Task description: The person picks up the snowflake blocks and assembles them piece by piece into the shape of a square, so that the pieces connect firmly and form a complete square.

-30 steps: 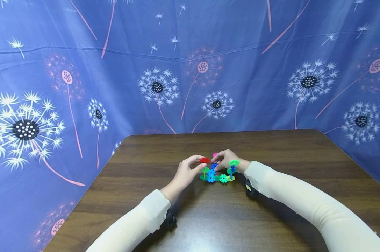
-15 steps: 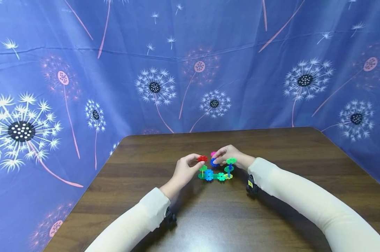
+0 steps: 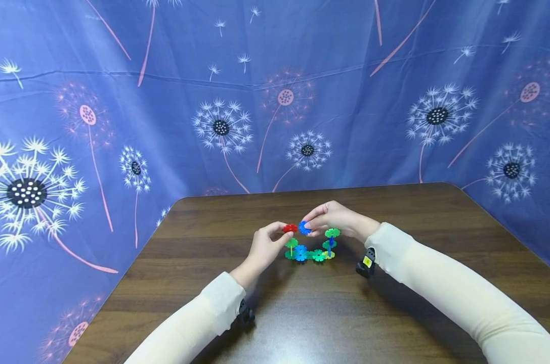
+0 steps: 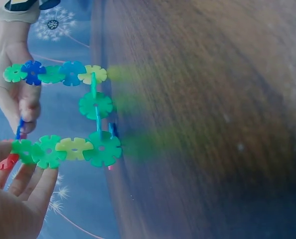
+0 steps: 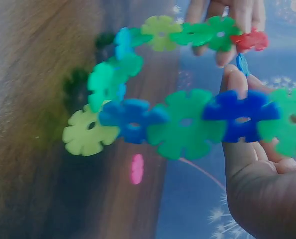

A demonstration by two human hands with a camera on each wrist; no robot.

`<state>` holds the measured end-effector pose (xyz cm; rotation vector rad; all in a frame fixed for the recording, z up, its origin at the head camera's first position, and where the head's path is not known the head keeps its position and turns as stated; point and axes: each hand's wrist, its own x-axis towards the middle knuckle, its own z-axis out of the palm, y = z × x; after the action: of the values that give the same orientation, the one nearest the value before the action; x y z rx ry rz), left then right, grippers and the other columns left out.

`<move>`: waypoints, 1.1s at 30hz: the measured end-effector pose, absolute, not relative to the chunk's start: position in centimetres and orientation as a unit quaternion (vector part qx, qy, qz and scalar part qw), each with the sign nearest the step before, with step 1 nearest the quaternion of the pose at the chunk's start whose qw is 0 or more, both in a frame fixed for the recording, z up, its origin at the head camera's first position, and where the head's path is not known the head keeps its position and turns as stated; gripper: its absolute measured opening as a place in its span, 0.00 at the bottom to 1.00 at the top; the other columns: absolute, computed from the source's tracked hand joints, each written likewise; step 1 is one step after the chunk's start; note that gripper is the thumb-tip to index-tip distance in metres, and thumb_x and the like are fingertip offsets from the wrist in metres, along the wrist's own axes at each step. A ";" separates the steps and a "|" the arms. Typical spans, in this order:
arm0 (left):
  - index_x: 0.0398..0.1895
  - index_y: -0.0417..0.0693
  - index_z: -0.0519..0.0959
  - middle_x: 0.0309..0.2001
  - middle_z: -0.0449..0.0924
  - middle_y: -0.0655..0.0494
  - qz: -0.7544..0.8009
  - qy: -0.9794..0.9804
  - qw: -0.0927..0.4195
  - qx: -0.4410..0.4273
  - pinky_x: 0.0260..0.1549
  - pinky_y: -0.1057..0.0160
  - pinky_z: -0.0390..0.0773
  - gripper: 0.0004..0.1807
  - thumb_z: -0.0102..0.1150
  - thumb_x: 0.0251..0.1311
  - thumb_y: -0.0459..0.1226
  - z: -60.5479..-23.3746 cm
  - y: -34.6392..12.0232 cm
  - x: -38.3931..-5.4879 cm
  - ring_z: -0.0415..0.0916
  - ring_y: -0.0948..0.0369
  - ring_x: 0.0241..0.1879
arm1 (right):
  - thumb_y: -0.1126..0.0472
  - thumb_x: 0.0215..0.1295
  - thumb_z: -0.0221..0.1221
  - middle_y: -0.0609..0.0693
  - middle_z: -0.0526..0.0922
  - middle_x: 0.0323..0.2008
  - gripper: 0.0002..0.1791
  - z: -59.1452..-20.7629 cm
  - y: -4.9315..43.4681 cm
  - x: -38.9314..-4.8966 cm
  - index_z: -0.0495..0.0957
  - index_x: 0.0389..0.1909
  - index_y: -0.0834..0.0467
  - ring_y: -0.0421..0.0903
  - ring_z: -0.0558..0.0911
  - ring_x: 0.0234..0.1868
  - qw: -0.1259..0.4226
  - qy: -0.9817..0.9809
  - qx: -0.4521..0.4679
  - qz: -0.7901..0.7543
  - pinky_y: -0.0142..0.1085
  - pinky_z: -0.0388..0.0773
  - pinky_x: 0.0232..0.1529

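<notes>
Flower-shaped interlocking discs are joined into a U-shaped chain (image 3: 318, 256), with a row along the bottom and a column rising at each side. At the top of the left column my left hand (image 3: 264, 246) pinches a red flower disc (image 3: 290, 228) between thumb and fingers. My right hand (image 3: 340, 220) pinches a loose blue flower disc (image 3: 303, 228) by its edge, right beside the red one. In the right wrist view, this blue disc (image 5: 242, 64) stands edge-on just under the red disc (image 5: 251, 40). A green disc (image 3: 332, 233) tops the right column.
A pink flower disc (image 5: 137, 169) lies on the wooden table (image 3: 220, 217) behind the chain; my right hand hides it in the head view. A blue dandelion-print cloth (image 3: 179, 126) hangs behind the table's far edge.
My right hand has lifted the blue disc from behind the chain and brought it up and left to the red disc. The left hand keeps its pinch on the red disc.
</notes>
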<state>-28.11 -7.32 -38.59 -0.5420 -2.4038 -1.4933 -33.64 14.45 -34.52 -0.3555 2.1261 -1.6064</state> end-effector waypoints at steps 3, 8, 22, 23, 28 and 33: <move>0.40 0.42 0.84 0.39 0.87 0.47 -0.511 -0.828 0.132 -0.188 0.46 0.50 0.79 0.07 0.64 0.60 0.35 -38.6 -7.4 -28.1 0.83 0.52 0.42 | 0.66 0.61 0.64 0.53 0.88 0.35 0.18 -33.9 14.5 -33.3 0.78 0.50 0.70 0.46 0.87 0.34 0.237 0.768 -0.143 -0.577 0.50 0.78 0.52; 0.40 0.42 0.84 0.39 0.87 0.47 -0.505 -0.832 0.136 -0.185 0.43 0.57 0.78 0.08 0.62 0.62 0.36 -38.7 -7.6 -28.1 0.83 0.53 0.42 | 0.66 0.62 0.63 0.55 0.87 0.38 0.18 -33.6 14.3 -33.0 0.77 0.52 0.71 0.48 0.88 0.37 0.254 0.766 -0.149 -0.571 0.50 0.77 0.53; 0.41 0.40 0.84 0.39 0.87 0.46 -0.513 -0.829 0.127 -0.184 0.33 0.70 0.79 0.08 0.61 0.63 0.35 -38.5 -7.6 -28.0 0.83 0.54 0.38 | 0.64 0.64 0.62 0.53 0.88 0.34 0.17 -33.0 13.9 -32.9 0.80 0.51 0.68 0.44 0.87 0.33 0.267 0.777 -0.145 -0.551 0.52 0.75 0.56; 0.41 0.40 0.84 0.38 0.87 0.46 -0.514 -0.828 0.125 -0.185 0.33 0.70 0.79 0.08 0.61 0.63 0.35 -38.5 -7.6 -28.0 0.83 0.54 0.38 | 0.64 0.64 0.62 0.53 0.88 0.33 0.17 -33.1 13.9 -32.9 0.80 0.51 0.68 0.44 0.87 0.32 0.269 0.776 -0.144 -0.552 0.52 0.75 0.57; 0.40 0.38 0.84 0.37 0.86 0.43 -0.526 -0.820 0.122 -0.189 0.33 0.69 0.82 0.08 0.61 0.63 0.34 -38.5 -7.5 -28.0 0.84 0.53 0.38 | 0.66 0.64 0.62 0.52 0.88 0.34 0.17 -33.2 13.6 -33.0 0.79 0.51 0.70 0.41 0.86 0.29 0.277 0.770 -0.151 -0.555 0.49 0.77 0.55; 0.41 0.34 0.83 0.38 0.86 0.39 -0.559 -0.803 0.101 -0.178 0.36 0.64 0.84 0.09 0.61 0.62 0.32 -38.4 -7.2 -27.9 0.83 0.54 0.37 | 0.69 0.65 0.59 0.52 0.88 0.37 0.17 -33.2 13.1 -33.0 0.77 0.53 0.72 0.40 0.85 0.29 0.284 0.764 -0.152 -0.558 0.40 0.82 0.48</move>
<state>-27.87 -7.24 -38.43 -0.5256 -2.3736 -1.6533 -33.02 13.12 -33.21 -0.4058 2.0449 -1.4937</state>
